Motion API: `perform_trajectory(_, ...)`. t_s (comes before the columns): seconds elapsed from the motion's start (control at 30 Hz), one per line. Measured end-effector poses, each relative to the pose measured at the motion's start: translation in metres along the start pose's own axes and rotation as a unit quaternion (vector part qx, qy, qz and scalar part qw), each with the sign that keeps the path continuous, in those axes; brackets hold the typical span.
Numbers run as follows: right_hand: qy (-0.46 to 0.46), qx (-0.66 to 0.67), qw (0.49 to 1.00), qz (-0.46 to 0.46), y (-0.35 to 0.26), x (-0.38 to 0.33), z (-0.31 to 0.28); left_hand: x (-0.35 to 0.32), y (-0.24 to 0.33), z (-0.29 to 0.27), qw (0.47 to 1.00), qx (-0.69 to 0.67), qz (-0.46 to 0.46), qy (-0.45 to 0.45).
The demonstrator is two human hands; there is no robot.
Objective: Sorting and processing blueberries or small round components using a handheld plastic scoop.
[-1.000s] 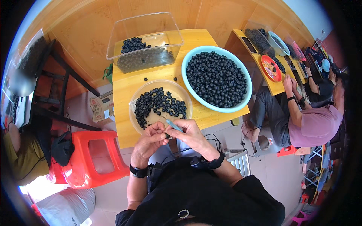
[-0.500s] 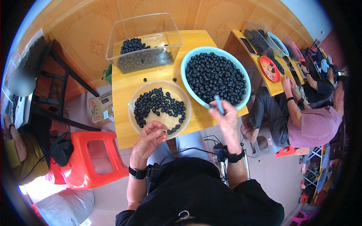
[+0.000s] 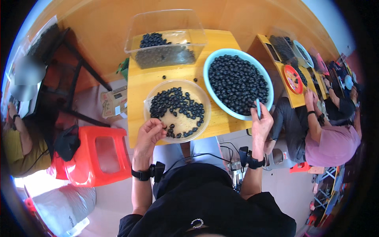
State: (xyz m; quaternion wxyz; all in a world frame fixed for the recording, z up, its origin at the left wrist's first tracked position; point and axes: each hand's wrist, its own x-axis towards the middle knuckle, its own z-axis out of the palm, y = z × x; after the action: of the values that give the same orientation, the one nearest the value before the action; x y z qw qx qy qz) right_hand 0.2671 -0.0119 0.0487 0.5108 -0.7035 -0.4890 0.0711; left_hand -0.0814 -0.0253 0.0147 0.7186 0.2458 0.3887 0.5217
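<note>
My left hand (image 3: pixel 149 136) is at the near left rim of a round clear plastic tub (image 3: pixel 179 118). Its fingertips are pinched together; whatever they hold, if anything, is too small to make out. Black round bead-like balls (image 3: pixel 169 102) lie inside that tub, mostly toward its far and right sides. In my right hand (image 3: pixel 262 124) a slim light-blue pen-like tool (image 3: pixel 258 109) points up. This hand is at the near right rim of a large light-blue bowl (image 3: pixel 206 75), heaped with the same black balls (image 3: pixel 237 85).
A clear rectangular bin (image 3: pixel 166 59) with more black balls stands at the back of the yellow wooden table (image 3: pixel 138 87). Two loose balls lie near the tub. A red stool (image 3: pixel 98 158) is at the left. People sit at either side, with a red plate (image 3: pixel 293 79) on the right table.
My right hand has moved right and nearer to me, taking the blue tool to the bowl's near right rim. My left hand has shifted to the tub's left edge. The view has swung slightly.
</note>
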Motion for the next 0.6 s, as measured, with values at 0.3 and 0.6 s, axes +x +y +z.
perform_trajectory(0.3,-0.128,0.042,0.990,-0.047,-0.035,-0.044,0.027,0.029,0.024,-0.009,0.913,0.333,0.195,0.128)
perform_trajectory(0.6,-0.183,0.059,0.976,-0.104,-0.053,-0.062,0.040,0.062,-0.007,0.021,0.643,0.716,0.240,0.131)
